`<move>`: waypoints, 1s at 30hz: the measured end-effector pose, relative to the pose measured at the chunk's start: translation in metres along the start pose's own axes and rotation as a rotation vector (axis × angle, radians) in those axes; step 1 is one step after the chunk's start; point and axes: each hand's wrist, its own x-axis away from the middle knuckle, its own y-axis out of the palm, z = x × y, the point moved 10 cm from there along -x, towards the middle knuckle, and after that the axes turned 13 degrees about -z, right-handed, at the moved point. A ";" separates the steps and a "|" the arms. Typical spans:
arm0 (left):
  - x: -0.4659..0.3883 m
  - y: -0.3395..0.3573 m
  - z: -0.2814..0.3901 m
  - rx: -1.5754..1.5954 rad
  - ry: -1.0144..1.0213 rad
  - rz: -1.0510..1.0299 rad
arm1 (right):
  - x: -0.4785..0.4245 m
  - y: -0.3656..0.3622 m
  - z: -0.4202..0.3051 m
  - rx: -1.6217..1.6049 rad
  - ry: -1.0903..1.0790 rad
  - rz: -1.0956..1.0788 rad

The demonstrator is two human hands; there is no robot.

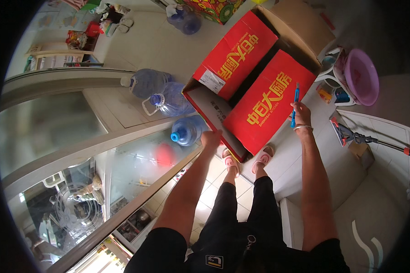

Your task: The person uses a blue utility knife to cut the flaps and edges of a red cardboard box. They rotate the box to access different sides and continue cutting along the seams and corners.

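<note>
In front of my feet is a red cardboard carton (270, 99) with large yellow writing. Its two long top flaps are parted by a dark gap, and one short flap (217, 112), grey on its inner face, is folded outward on my left. My left hand (211, 139) grips the edge of that flap. A blue utility knife (296, 95) is held in my right hand (302, 115), over the near red flap, its tip pointing away from me. Most of the carton's inside is hidden in shadow.
Large clear plastic water bottles (172, 102) stand left of the carton, by a glass sliding door (99, 146). At right are a pink plastic basin (362, 76) on a white stool (331, 70) and a squeegee mop (355, 136). A fruit-patterned box (218, 10) stands beyond.
</note>
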 end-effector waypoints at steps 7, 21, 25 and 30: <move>0.006 -0.016 -0.031 -0.036 0.018 0.220 | -0.029 -0.013 -0.007 -0.010 0.009 -0.036; 0.029 0.032 0.022 0.880 -0.057 -0.129 | -0.048 0.032 -0.123 0.315 -0.185 -0.042; 0.073 0.120 -0.005 0.792 -0.259 -0.190 | -0.036 0.005 -0.096 0.449 -0.200 0.006; 0.096 0.168 -0.015 0.893 -0.295 -0.260 | 0.009 -0.044 -0.047 0.742 -0.222 0.248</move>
